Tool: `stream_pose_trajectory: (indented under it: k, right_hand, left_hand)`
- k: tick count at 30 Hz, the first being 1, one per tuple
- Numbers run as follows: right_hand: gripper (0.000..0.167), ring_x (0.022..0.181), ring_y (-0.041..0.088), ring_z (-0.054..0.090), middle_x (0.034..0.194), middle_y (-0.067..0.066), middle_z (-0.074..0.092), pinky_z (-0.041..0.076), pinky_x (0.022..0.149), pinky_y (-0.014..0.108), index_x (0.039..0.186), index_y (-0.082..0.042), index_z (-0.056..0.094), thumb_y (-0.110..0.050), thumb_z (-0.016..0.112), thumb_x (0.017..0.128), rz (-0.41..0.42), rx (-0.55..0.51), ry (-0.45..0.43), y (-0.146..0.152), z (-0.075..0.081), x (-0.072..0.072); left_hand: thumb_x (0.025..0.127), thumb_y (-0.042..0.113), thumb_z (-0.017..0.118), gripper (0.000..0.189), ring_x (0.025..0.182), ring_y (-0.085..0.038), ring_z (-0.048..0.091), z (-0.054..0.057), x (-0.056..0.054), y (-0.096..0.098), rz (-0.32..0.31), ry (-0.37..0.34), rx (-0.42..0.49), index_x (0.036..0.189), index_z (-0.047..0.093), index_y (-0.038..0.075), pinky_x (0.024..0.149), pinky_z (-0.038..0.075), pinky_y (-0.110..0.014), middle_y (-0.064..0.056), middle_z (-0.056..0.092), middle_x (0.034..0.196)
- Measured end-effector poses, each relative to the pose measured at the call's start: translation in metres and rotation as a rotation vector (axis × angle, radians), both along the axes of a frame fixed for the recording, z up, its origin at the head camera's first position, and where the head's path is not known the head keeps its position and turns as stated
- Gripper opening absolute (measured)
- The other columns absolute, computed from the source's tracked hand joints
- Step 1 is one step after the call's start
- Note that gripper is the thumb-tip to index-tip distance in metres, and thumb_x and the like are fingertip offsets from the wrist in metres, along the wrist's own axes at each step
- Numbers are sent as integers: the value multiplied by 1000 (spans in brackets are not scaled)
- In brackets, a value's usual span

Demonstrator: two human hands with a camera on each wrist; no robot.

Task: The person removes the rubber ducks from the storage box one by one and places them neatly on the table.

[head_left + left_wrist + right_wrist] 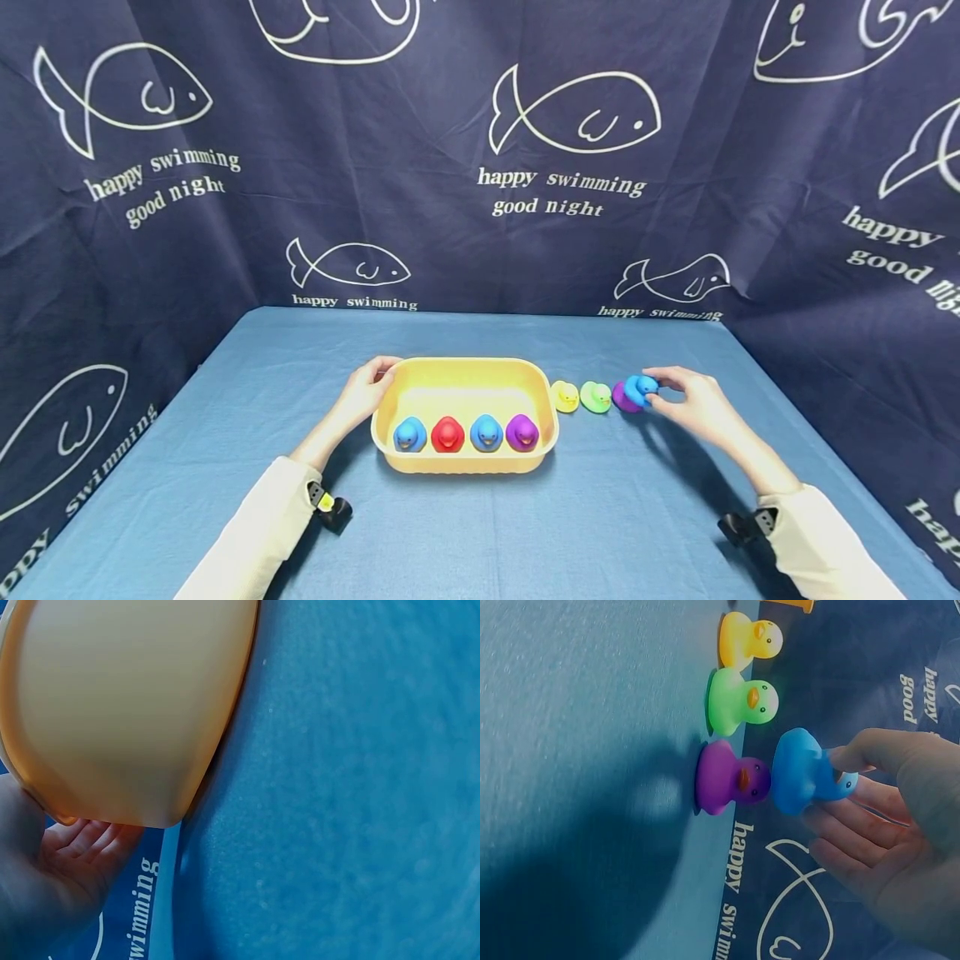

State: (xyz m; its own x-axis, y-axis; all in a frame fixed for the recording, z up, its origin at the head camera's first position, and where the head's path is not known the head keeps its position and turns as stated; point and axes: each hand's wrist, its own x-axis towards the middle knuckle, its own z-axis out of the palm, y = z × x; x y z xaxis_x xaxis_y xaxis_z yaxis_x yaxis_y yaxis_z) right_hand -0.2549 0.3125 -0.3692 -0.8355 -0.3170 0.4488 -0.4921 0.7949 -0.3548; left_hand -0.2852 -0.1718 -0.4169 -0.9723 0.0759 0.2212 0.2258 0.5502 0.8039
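A pale yellow plastic basin stands mid-table. In it, along the near side, sit a blue duck, a red duck, another blue duck and a purple duck. My left hand grips the basin's far left corner at the rim. Between thumb and fingers, my right hand pinches a third blue duck by its head. That duck is close over a second purple duck on the table. Beside it stand a green duck and a yellow duck.
A blue cloth covers the table. Dark blue curtains with white fish drawings and lettering hang behind it and at both sides. A small black camera is strapped at the left wrist, another camera at the right.
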Motion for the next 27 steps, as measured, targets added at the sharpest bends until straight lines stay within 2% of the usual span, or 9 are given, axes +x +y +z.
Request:
stream_pose_trajectory:
  k: [19, 27]
  right_hand:
    - [33, 94, 39, 65, 105, 22, 67, 49, 82, 52, 112, 1, 64, -8, 69, 81, -61, 2, -65, 17, 0, -1]
    - [33, 92, 39, 65, 103, 22, 68, 49, 81, 51, 112, 3, 64, -7, 69, 80, -70, -1, -60, 21, -2, -3]
  left_hand:
    - [97, 15, 47, 29, 95, -26, 61, 1, 0, 0, -4, -22, -1, 121, 58, 3, 80, 49, -33, -17, 63, 110]
    - [97, 15, 47, 29, 96, -26, 62, 0, 0, 0, -5, -24, -1, 121, 57, 3, 80, 50, -34, -17, 63, 111]
